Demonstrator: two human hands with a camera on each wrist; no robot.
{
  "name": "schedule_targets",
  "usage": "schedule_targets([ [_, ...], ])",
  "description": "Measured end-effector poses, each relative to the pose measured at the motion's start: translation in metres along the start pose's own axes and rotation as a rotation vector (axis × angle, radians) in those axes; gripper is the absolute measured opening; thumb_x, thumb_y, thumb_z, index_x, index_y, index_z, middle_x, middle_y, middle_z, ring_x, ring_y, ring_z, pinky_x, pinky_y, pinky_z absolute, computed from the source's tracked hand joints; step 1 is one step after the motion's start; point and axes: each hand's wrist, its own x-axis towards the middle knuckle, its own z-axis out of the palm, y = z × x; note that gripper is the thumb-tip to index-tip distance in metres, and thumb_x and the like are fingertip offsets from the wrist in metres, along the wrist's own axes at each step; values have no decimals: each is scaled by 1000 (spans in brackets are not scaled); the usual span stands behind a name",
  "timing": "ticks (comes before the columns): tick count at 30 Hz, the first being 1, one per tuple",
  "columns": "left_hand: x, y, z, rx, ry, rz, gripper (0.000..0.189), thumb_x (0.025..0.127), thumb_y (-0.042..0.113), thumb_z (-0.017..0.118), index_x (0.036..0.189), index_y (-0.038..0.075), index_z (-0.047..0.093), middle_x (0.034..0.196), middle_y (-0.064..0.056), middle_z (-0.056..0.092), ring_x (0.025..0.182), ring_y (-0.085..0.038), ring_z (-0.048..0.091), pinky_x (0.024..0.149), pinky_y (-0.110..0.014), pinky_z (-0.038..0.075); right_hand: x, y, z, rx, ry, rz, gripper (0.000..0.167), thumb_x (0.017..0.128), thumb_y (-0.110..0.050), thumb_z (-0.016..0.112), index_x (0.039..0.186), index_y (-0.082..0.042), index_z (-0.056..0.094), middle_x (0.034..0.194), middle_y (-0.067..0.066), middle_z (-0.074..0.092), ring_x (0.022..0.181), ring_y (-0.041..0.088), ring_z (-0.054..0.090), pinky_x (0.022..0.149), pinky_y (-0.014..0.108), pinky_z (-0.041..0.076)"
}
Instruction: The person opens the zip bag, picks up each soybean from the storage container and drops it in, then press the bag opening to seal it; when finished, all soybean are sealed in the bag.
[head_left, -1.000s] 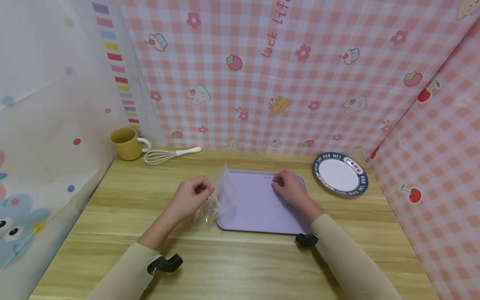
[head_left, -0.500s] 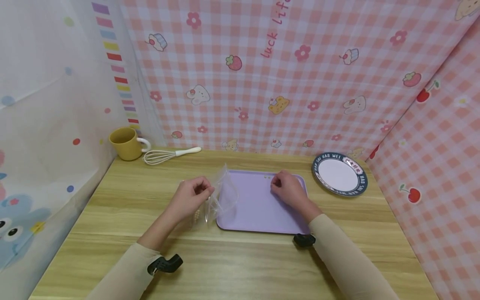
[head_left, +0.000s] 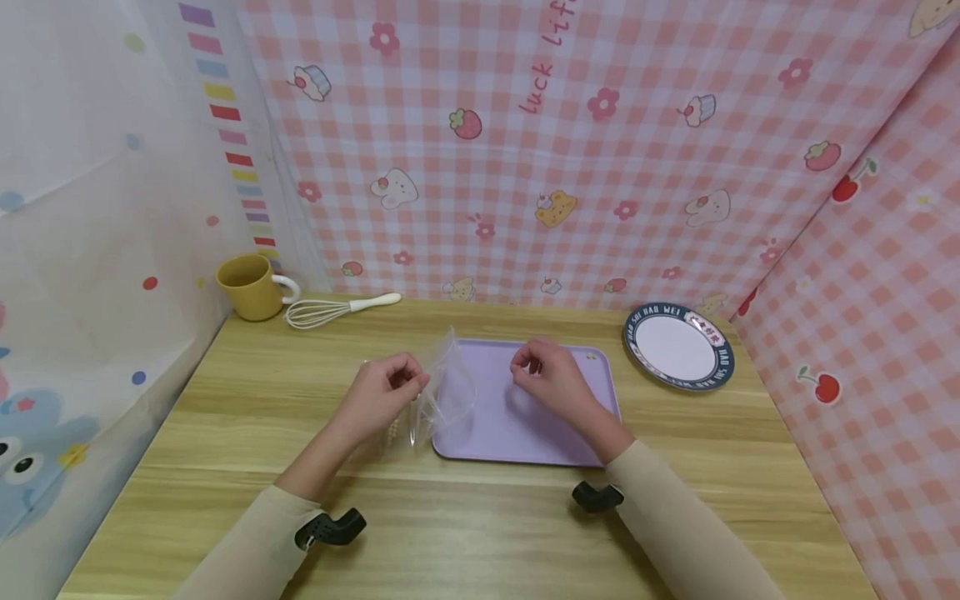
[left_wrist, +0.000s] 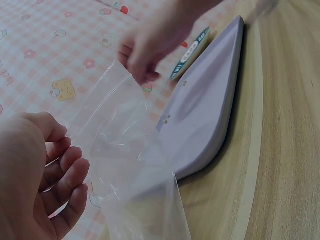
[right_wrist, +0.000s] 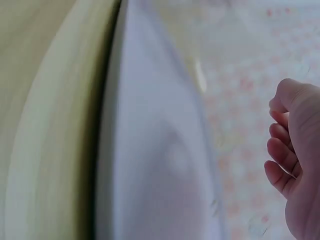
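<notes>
My left hand (head_left: 382,392) pinches the edge of a clear plastic bag (head_left: 453,383) between thumb and fingers; in the left wrist view the bag (left_wrist: 125,135) hangs limp beside the fingertips. Small beige beads (head_left: 393,431) show low in the bag. My right hand (head_left: 555,383) hovers over the lilac tray (head_left: 480,433), fingers curled and thumb near the forefinger; no held thing shows there. In the right wrist view this hand (right_wrist: 300,145) looks the same. Tiny yellowish beads (head_left: 591,357) sit along the tray's far edge; the left wrist view shows two small groups, including these beads (left_wrist: 166,120).
A blue-rimmed white plate (head_left: 678,348) lies right of the tray. At the back left stand a yellow mug (head_left: 253,289) and a whisk (head_left: 341,309) with a white handle. Checked pink cloth (head_left: 487,167) hangs behind the wooden table (head_left: 465,533).
My right hand has moved left across the tray toward the bag, uncovering beads at the tray's far right corner and covering those farther left. My left hand and the bag stay in place.
</notes>
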Motion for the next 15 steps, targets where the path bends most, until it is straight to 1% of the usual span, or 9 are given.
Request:
schedule_targets([
  [3, 0, 1, 0, -3, -4, -1, 14, 106, 13, 74, 92, 12, 72, 76, 1, 63, 69, -17, 54, 60, -26, 44, 1, -21, 3, 52, 15, -72, 6, 93, -1, 77, 93, -7, 74, 93, 3, 69, 85, 23, 63, 77, 35, 54],
  [7, 1, 0, 0, 1, -2, -4, 15, 107, 14, 74, 92, 14, 72, 76, 1, 64, 69, -17, 55, 60, -27, 45, 2, -44, 10, 45, 17, -166, 14, 93, 1, 79, 93, -12, 73, 95, 0, 69, 86, 22, 65, 78, 38, 57],
  [11, 1, 0, 0, 9, 1, 4, 16, 107, 15, 74, 91, 15, 72, 76, 1, 64, 68, -18, 55, 59, -27, 45, 2, -58, 19, 16, 3, -242, 13, 93, 0, 79, 95, -12, 73, 97, -1, 69, 87, 21, 65, 79, 38, 58],
  [15, 2, -1, 1, 3, 2, 16, 16, 106, 15, 75, 91, 15, 72, 75, 2, 63, 66, -16, 55, 58, -27, 44, 3, -66, 26, 8, -21, -275, 9, 95, -2, 78, 99, -9, 75, 99, 1, 69, 87, 21, 64, 79, 37, 58],
])
